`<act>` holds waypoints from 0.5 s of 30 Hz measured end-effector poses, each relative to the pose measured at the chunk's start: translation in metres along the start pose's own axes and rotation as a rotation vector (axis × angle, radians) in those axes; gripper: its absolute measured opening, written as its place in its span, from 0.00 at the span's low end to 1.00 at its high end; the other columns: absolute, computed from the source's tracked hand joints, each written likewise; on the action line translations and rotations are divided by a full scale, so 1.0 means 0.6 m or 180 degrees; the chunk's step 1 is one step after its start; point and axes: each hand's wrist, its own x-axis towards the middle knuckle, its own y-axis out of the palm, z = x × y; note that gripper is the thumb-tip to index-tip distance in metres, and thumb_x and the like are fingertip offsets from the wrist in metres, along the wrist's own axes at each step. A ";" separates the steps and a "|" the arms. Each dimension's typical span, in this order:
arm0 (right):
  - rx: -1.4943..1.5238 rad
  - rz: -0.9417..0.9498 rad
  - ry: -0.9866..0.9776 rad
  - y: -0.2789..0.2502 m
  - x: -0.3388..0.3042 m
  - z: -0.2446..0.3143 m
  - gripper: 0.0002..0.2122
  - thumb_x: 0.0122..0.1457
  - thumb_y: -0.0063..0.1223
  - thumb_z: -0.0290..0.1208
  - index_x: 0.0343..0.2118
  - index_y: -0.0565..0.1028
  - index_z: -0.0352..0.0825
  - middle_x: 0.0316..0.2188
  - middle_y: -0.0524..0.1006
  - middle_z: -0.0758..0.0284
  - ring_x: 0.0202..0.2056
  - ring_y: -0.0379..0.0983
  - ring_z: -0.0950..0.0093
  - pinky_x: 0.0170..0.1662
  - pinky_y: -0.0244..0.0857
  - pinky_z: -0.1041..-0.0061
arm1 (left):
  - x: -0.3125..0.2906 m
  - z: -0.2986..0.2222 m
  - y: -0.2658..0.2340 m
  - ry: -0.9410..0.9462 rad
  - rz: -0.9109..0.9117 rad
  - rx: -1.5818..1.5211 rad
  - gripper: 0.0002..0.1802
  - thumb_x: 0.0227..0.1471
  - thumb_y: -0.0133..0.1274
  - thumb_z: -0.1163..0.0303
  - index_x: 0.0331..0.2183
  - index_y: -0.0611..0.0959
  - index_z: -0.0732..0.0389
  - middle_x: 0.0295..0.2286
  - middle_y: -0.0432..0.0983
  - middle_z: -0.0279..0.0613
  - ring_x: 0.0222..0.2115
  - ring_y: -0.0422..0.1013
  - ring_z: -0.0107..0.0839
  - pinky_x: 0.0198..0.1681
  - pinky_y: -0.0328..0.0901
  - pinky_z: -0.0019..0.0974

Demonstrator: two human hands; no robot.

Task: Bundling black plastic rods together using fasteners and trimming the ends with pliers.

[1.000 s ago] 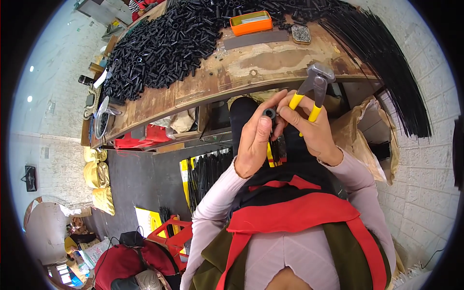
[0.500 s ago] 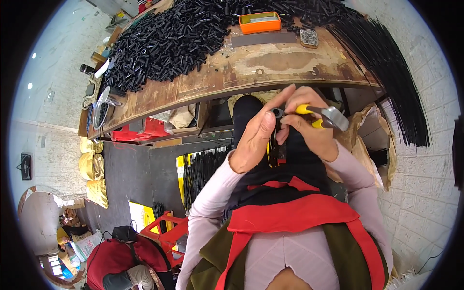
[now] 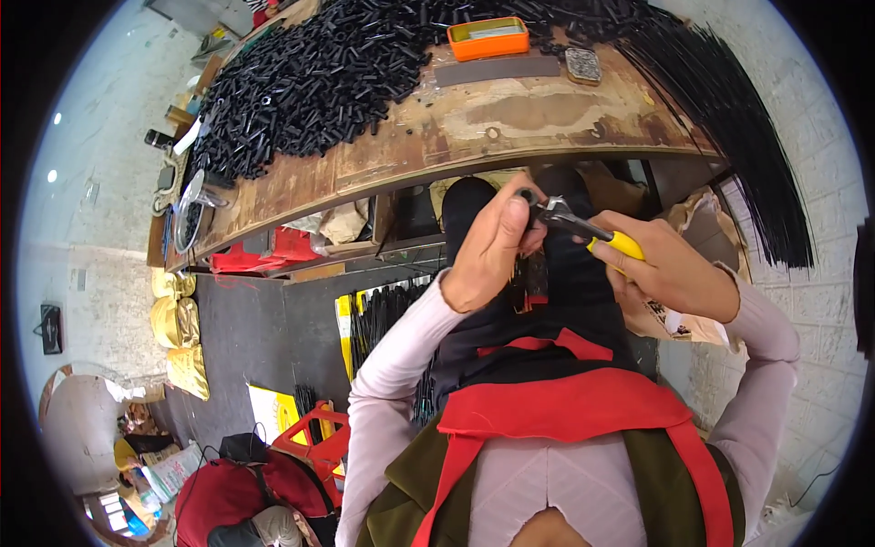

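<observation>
Left hand pinches a black tube — right hand grips yellow-handled pincers close beside it.

Bench: ahead of both hands as I watch remotely.
Tube heap: on the bench's left and far side.
Tin: just beyond the strip; I have the small box to their right.
Rod bundle: past the bench's right end.
Pincers: in the right hand, head toward the left hand.
Sacks: far left.
</observation>
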 end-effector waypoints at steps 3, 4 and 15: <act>0.0765 0.0103 -0.0433 0.013 0.002 -0.025 0.15 0.66 0.46 0.35 0.49 0.70 0.31 0.24 0.76 0.66 0.24 0.72 0.81 0.28 0.66 0.79 | -0.005 -0.002 -0.002 -0.0038 0.0287 0.0143 0.26 0.65 0.33 0.46 0.37 0.68 0.63 0.22 0.59 0.32 0.23 0.54 0.20 0.26 0.52 0.25; 0.0765 0.0082 -0.0423 0.008 0.000 -0.025 0.15 0.66 0.46 0.35 0.49 0.70 0.31 0.24 0.76 0.66 0.24 0.72 0.81 0.28 0.66 0.79 | -0.001 -0.003 -0.001 -0.0035 0.0308 0.0132 0.26 0.65 0.33 0.46 0.37 0.68 0.63 0.22 0.59 0.32 0.23 0.54 0.20 0.26 0.52 0.25; 0.0062 0.0856 0.0251 -0.035 0.005 0.035 0.15 0.67 0.42 0.40 0.29 0.66 0.32 0.18 0.70 0.70 0.17 0.68 0.81 0.22 0.64 0.79 | -0.015 -0.008 -0.007 0.0009 0.0230 0.0383 0.27 0.65 0.33 0.45 0.35 0.68 0.62 0.22 0.59 0.30 0.23 0.53 0.19 0.25 0.50 0.25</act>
